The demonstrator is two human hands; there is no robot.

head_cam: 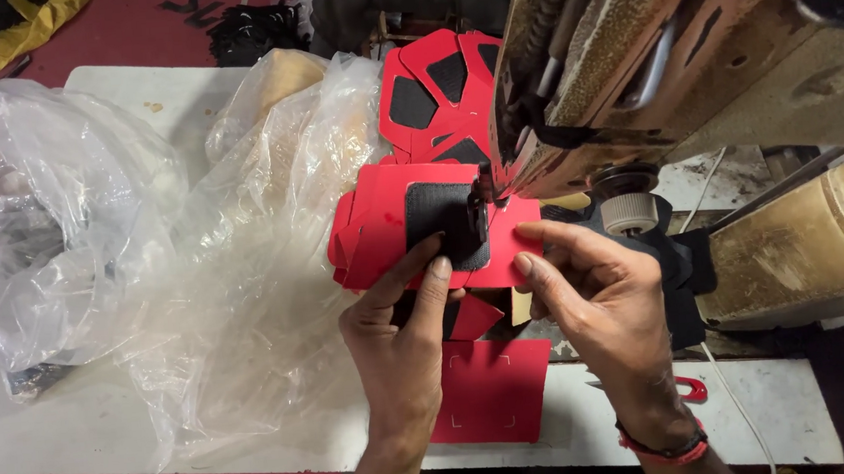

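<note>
Overhead, the worn sewing machine point(689, 55) fills the upper right, its needle end coming down onto the work near the middle of the view. Left of it, crumpled clear plastic bags point(140, 229) spread over the white table point(56, 426). Behind the needle lies a pile of red pieces with black patches point(436, 90), and a flat red sheet point(489, 392) rests on the table edge between the wrists. The red piece point(382, 235) being worked sits under the needle, its long side running left to right, with a black patch point(446, 220) on top right at the needle. It lies just ahead of both hands, away from the body. The left hand point(400, 339) presses thumb and fingers on the near edge of the red piece below the patch, pinching it flat. The right hand point(597, 293) holds the piece's right end between thumb and forefinger, beside the needle, so it is the nearer hand to the stitching point
</note>
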